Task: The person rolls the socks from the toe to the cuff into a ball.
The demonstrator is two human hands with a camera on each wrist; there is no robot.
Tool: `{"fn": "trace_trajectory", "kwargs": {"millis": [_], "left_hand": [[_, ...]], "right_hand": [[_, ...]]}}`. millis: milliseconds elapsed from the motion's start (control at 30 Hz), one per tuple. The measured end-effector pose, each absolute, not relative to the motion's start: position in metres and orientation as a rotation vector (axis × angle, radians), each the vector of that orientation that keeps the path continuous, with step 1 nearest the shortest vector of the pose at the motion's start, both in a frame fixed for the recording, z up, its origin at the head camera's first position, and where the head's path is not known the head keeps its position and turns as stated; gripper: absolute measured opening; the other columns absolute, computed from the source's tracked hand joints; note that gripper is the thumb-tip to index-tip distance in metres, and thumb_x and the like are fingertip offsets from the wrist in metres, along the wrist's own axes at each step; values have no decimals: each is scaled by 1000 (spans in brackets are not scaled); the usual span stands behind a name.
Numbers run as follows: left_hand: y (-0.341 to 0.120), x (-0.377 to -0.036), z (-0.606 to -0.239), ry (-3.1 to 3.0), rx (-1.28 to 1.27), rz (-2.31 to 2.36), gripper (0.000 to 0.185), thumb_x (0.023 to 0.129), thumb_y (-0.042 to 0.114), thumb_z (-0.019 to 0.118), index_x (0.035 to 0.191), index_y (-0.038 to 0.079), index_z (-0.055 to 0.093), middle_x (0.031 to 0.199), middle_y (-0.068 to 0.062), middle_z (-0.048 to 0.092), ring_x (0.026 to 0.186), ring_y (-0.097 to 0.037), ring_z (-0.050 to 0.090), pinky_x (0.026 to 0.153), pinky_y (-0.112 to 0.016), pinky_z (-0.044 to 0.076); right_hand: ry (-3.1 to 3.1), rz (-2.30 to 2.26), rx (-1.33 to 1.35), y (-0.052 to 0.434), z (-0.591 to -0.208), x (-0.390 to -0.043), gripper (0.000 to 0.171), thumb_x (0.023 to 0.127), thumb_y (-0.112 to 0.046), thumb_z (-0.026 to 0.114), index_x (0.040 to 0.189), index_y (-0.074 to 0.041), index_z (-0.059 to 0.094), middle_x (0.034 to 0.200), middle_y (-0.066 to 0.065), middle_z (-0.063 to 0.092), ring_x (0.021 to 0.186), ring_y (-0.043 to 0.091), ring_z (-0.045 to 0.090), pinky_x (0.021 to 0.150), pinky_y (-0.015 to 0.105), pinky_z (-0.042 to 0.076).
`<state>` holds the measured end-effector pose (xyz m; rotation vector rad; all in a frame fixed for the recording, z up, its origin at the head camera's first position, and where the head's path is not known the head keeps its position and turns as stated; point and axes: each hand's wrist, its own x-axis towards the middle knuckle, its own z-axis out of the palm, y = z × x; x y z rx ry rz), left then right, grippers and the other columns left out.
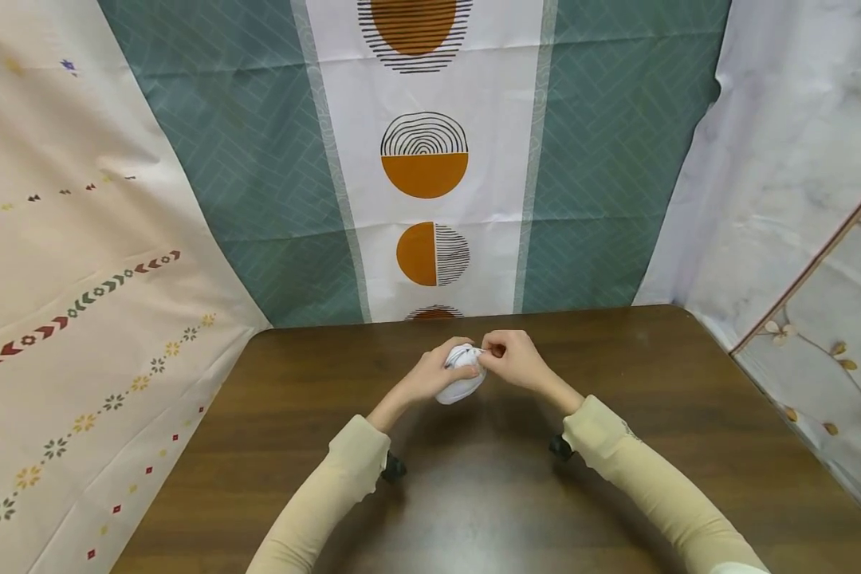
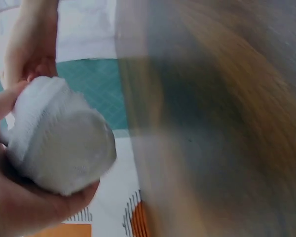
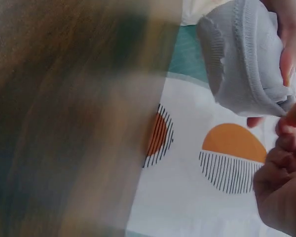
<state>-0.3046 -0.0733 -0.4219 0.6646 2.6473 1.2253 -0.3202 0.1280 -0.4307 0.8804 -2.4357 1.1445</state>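
A balled-up white sock bundle (image 1: 461, 387) with ribbed knit edges is held up over the far part of the table. My left hand (image 1: 430, 376) grips it from the left, fingers and thumb curled round it. In the left wrist view the rounded side of the sock bundle (image 2: 69, 143) faces the camera, cupped by the left hand (image 2: 29, 207). My right hand (image 1: 513, 356) pinches a bit of the fabric at the bundle's upper right. The right wrist view shows the right hand's (image 3: 286, 182) fingertips at the fabric's edge, beside a ribbed fold.
Under both hands lies a dark brown wooden table (image 1: 316, 446) with a glossy patch near the front. Behind it hangs a green and white curtain (image 1: 430, 215) with orange circles. Patterned cloths hang at the left (image 1: 100, 319) and right (image 1: 803, 239).
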Motion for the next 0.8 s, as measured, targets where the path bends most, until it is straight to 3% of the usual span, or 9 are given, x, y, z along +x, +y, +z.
{"fn": "trace_trajectory", "kwargs": {"millis": [300, 433, 800], "left_hand": [[-67, -304, -407, 2776, 592, 1246, 40, 85, 35, 66, 125, 33, 60, 113, 0, 68, 91, -19, 59, 75, -36, 44], [-58, -302, -407, 2895, 595, 1214, 36, 85, 29, 65, 121, 32, 63, 111, 2, 69, 87, -18, 60, 73, -35, 43], [-62, -303, -392, 2460, 757, 1383, 52, 95, 26, 60, 143, 19, 41, 129, -11, 54, 106, -24, 55, 81, -34, 51]], "right_hand": [[-2230, 1349, 873, 119, -419, -298, 24, 77, 5, 62, 64, -15, 57, 59, -3, 40, 54, 6, 35, 54, 19, 27], [-2183, 1328, 927, 120, -414, -290, 23, 74, 8, 62, 64, -12, 57, 59, 2, 42, 55, 7, 35, 54, 16, 26], [-2334, 1328, 753, 138, -408, -303, 18, 82, -2, 59, 71, -14, 55, 60, -4, 40, 54, 7, 36, 52, 21, 30]]}}
